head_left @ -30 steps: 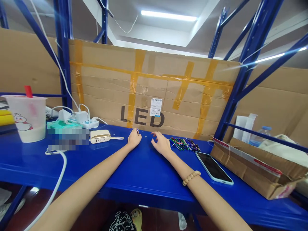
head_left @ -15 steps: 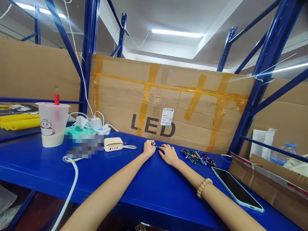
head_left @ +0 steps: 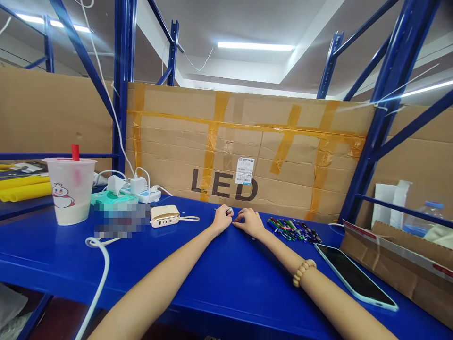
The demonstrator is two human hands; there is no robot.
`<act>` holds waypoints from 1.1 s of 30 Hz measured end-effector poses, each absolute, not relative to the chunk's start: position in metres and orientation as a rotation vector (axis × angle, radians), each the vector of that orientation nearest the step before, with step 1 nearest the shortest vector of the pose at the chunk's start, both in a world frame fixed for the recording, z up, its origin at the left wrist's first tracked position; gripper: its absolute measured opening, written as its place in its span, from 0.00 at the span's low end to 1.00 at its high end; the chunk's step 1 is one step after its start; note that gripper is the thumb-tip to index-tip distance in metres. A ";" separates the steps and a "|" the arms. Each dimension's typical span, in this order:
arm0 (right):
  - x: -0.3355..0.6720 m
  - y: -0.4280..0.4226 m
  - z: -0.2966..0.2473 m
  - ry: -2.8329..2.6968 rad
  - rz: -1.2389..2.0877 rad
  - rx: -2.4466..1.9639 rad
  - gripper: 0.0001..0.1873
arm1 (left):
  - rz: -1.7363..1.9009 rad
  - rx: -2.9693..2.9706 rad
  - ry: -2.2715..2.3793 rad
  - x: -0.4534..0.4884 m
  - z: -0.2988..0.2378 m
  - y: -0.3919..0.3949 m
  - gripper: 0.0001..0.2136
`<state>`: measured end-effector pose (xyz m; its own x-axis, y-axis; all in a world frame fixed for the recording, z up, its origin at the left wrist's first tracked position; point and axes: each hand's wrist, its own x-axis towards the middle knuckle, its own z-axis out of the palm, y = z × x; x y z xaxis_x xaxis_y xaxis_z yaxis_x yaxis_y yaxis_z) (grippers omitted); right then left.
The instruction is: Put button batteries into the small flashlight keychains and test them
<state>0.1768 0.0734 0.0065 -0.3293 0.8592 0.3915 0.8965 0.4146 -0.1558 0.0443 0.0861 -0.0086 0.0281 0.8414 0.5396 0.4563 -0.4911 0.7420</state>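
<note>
One bare left hand (head_left: 222, 221) clamps its fingers on a small shiny object (head_left: 229, 210); beside it, the right hand (head_left: 249, 222) has bent fingers, grip unclear.

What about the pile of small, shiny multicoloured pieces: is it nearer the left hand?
No, the pile of small, shiny multicoloured pieces lies to the right of the right hand.

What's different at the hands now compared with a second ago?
The left hand has moved right, a small item in its grip as before, nearly closing the gap to the right hand. The right thumb and fingertips, apart earlier, are now close together; whether they hold anything is unclear. The phone, cup and pile of small colourful items stayed put.
</note>
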 end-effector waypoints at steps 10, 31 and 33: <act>0.188 0.054 0.009 -2.238 -0.229 -1.426 0.04 | 1.395 2.036 1.324 0.043 -0.006 0.080 0.11; 0.180 0.045 0.003 -2.150 -0.604 -0.877 0.06 | 1.239 2.183 1.372 0.043 -0.014 0.083 0.13; 0.178 0.043 0.003 -2.162 -0.542 -0.871 0.07 | 1.249 2.168 1.372 0.043 -0.013 0.081 0.12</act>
